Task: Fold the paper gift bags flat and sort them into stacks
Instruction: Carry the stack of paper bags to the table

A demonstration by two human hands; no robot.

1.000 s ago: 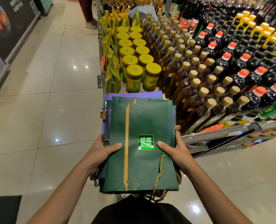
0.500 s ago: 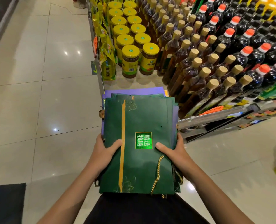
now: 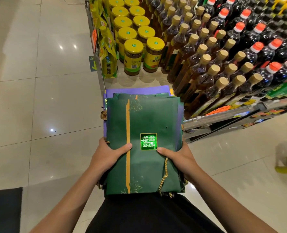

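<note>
Left hand [image 3: 109, 155] and right hand [image 3: 181, 157] each grasp the flat bag stack [image 3: 144, 125], whose long axis runs from both grips toward 12 o'clock.

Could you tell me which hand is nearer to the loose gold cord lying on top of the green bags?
Right. The right hand grips the stack's right edge with the gold cord running beside it; the left hand grips the opposite edge, beyond the orange stripe.
</note>
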